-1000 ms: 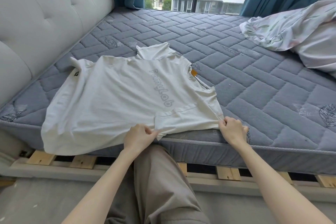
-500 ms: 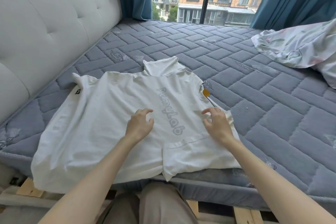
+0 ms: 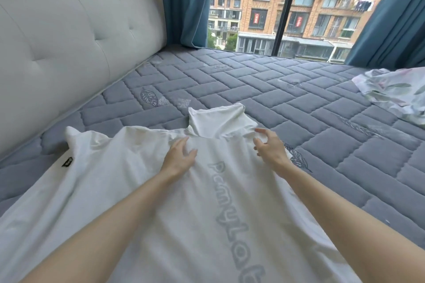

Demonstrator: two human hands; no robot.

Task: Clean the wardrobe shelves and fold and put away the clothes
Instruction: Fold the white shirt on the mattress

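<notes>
Shirt [image 3: 103, 167], white and high-necked, spread front up on mattress [image 3: 287, 99], collar [image 3: 220, 122] pointing away, hem out of view at near edge. Left hand [image 3: 180, 156] flat on cloth just below collar, fingers straight and fanned. Right hand [image 3: 269, 147] at shoulder right of collar, fingers half curled and apart, holding nothing (contact with cloth hard to tell). Looks thin, soft and light: likely to wrinkle and slide over quilting, with no stiffness to keep a fold. Best taken by pinching at shoulder seams or sleeve edges, then smoothed with a flat palm before each fold. Grey lettering [image 3: 232, 220] down chest, read as "PomyLa", rest cut off at bottom of view. Small black label [image 3: 68, 161] on sleeve nearest headboard [image 3: 69, 41], too small to read. Red signs [image 3: 257, 17] in windows across street, unreadable too. Floral sheet [image 3: 395, 92] crumpled well apart on right.
</notes>
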